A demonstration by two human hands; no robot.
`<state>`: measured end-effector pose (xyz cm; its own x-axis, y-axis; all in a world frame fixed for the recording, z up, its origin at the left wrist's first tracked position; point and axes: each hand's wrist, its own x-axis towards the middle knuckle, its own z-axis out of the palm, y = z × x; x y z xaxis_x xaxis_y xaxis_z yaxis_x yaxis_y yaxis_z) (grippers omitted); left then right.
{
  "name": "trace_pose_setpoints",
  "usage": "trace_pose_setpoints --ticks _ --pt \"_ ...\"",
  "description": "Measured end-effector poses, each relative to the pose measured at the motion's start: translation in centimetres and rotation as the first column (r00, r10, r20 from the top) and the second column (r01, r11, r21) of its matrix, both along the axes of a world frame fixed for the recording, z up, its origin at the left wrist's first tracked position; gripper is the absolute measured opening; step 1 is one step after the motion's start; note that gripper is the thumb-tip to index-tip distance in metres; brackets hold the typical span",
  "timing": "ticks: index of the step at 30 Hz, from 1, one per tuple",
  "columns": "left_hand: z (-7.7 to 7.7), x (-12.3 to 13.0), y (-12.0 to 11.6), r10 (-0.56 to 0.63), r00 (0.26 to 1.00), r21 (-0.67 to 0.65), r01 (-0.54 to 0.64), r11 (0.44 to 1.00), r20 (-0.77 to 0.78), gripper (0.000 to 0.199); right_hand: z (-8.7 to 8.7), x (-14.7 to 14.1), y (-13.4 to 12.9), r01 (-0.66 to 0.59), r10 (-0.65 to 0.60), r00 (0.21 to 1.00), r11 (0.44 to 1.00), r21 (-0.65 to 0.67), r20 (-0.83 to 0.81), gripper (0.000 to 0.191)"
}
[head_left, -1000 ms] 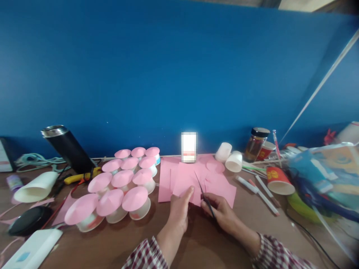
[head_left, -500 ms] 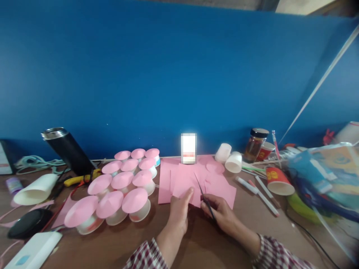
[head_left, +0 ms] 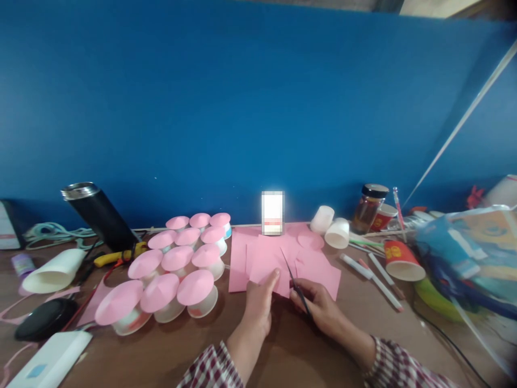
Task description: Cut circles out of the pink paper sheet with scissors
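My left hand (head_left: 259, 306) grips the near edge of a pink paper sheet (head_left: 263, 258), thumb on top and fingers underneath. In my right hand (head_left: 317, 303) is a pair of dark scissors (head_left: 298, 291), its blade pointing up and away along the sheet's right side. More pink paper (head_left: 237, 269) lies flat beneath and behind, with a cut pink paper circle (head_left: 311, 240) at its back right. Left of my hands stand several upturned paper cups (head_left: 203, 303), each topped by a shallow pink paper cone (head_left: 195, 287).
Two white paper cups (head_left: 337, 233), a lidded jar (head_left: 368, 207), markers (head_left: 382, 291) and a red cup (head_left: 402, 261) sit to the right, near a plastic bag (head_left: 468, 253). At left are a black flask (head_left: 100, 218), yellow-handled pliers (head_left: 117, 257) and a white box-shaped device (head_left: 52, 360). A blue partition (head_left: 258, 108) rises behind.
The view has shifted very slightly. Both hands, the sheet and the scissors keep nearly the same positions.
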<state>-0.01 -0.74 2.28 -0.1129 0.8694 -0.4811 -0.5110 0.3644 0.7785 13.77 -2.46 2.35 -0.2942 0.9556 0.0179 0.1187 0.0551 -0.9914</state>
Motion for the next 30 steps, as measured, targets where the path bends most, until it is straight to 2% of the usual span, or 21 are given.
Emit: trace_pose_setpoints --ticks 9,16,25,30 --pt "-0.07 -0.03 -0.04 0.000 1.000 -0.004 0.000 1.000 0.011 0.042 0.25 -0.05 -0.02 0.003 -0.003 1.000 1.000 0.008 0.016 0.029" --pt "-0.38 -0.06 0.04 0.068 0.997 -0.044 -0.069 0.997 -0.023 0.051 0.08 -0.13 0.00 0.004 -0.005 1.000 1.000 0.005 0.005 0.028" --pt "-0.51 0.01 0.01 0.031 0.999 -0.026 -0.032 0.999 -0.017 0.044 0.15 -0.06 0.06 0.003 -0.003 1.000 1.000 -0.021 -0.009 0.024" --pt "-0.25 -0.04 -0.06 0.028 0.999 0.043 -0.030 0.999 0.043 0.036 0.33 -0.18 -0.03 -0.016 0.017 1.000 1.000 -0.018 0.011 0.027"
